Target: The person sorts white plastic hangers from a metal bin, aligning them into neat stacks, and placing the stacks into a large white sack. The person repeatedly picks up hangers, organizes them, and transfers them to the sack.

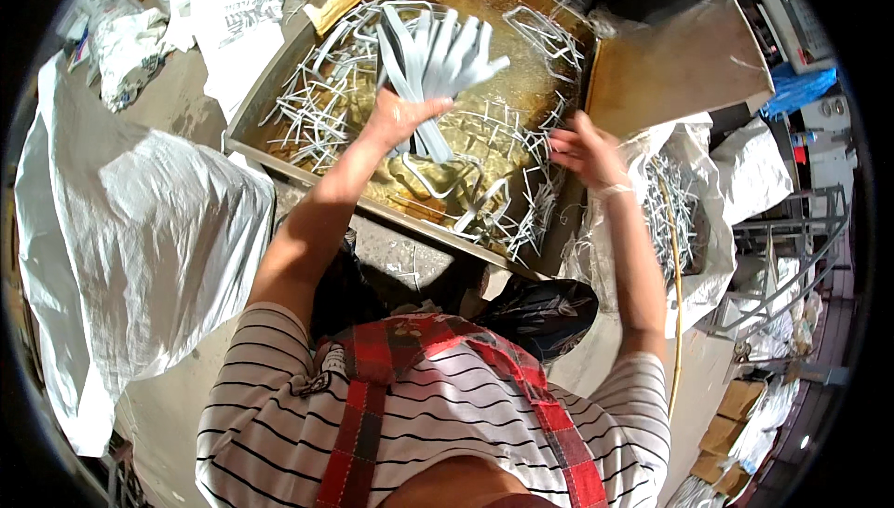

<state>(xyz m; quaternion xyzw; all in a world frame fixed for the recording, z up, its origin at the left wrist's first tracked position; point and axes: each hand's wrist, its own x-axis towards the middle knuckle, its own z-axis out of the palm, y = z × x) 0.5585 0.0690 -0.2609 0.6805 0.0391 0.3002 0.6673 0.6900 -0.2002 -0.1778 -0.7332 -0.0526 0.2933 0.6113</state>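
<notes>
My left hand is closed round a fanned bundle of flat grey-white strips, lifted over a shallow metal tub. Yellowish liquid stands in the tub, and thin white bent strips lie scattered along its sides. A larger bent strip sits just below the bundle. Near the tub's right wall, my right hand has its fingers partly stretched and apart, with nothing visible in them. The lower ends of the bundle hang past my left hand.
To the right, a white sack holds many thin grey strips, with a long thin stick across it. A brownish flat panel adjoins the tub. White sheeting covers something at left. Cardboard boxes stand at lower right.
</notes>
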